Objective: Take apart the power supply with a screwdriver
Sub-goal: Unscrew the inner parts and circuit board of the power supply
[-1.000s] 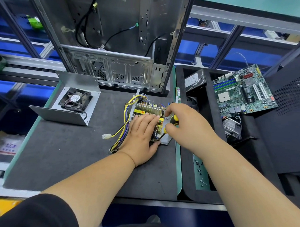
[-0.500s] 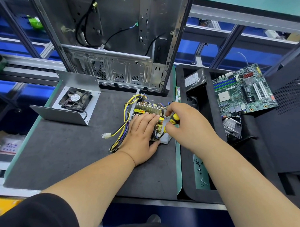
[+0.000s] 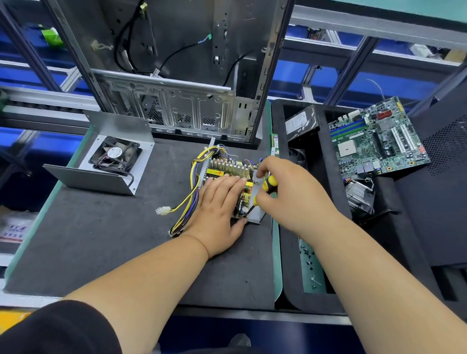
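Little moved since prior frame; right hand [image 3: 288, 193] kept gripping screwdriver [image 3: 267, 185], tip at board's near-right corner. Left hand [image 3: 220, 203] pressed flat on power supply [image 3: 231, 171]. Board prob. fragile: hold by metal tray edges.

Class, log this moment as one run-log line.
left hand flat on power supply | right hand grips screwdriver | tip at near corner

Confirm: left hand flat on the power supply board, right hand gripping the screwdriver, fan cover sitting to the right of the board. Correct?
Not quite. The head view shows the fan cover left of the power supply board, not right. Otherwise correct: left hand flat on it, right hand gripping the screwdriver.
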A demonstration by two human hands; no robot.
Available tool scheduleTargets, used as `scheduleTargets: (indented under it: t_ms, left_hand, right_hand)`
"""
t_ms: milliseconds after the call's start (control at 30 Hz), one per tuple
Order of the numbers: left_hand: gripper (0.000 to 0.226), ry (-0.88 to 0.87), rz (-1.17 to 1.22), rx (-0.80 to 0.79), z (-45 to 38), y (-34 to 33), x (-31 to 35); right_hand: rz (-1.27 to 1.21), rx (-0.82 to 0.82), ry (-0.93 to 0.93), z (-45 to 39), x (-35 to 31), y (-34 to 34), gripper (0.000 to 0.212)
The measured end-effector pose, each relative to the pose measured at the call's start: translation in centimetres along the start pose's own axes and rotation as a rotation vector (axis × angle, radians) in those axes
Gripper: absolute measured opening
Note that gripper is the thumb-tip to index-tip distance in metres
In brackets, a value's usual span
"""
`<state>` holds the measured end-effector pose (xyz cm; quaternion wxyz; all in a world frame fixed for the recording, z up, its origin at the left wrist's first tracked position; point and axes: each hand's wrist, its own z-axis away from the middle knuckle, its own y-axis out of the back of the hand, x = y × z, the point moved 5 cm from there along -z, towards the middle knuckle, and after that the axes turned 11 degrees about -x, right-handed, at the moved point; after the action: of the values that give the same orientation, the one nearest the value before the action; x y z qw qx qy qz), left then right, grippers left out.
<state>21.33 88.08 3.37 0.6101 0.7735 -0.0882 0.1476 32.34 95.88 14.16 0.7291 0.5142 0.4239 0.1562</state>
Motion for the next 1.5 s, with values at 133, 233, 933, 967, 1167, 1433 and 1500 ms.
scheduleTargets:
  t_ms: [133,233,933,967,1167,1433,1500]
  left_hand:
    - [0.083,0.007,-0.002,-0.002,0.00,0.03,-0.02]
    - [0.081,0.010,-0.007,-0.009,0.01,-0.01,-0.01]
    - [0.082,0.014,-0.010,-0.009,0.06,-0.09,-0.04]
    - [0.082,0.012,-0.010,-0.010,0.03,-0.10,-0.05]
    - [0.083,0.017,-0.020,-0.014,-0.01,-0.12,-0.08]
    - [0.081,0.021,-0.009,-0.022,0.00,-0.12,-0.12]
    - [0.081,0.019,-0.008,-0.023,0.03,-0.17,-0.14]
  right_hand:
    - [0.062,-0.001,0.003,0.17,-0.05,-0.04,0.016]
    - [0.117,0.002,-0.021,0.13,0.08,-0.05,0.028]
    - [0.013,0.007,-0.040,0.17,0.36,-0.19,0.015]
    - [0.003,0.006,-0.040,0.18,0.36,-0.16,0.016]
    - [0.043,-0.007,-0.022,0.23,0.25,-0.22,0.015]
    - [0.056,-0.040,-0.055,0.10,0.24,-0.19,0.015]
    - [0.015,-0.036,-0.041,0.24,0.19,-0.08,0.017]
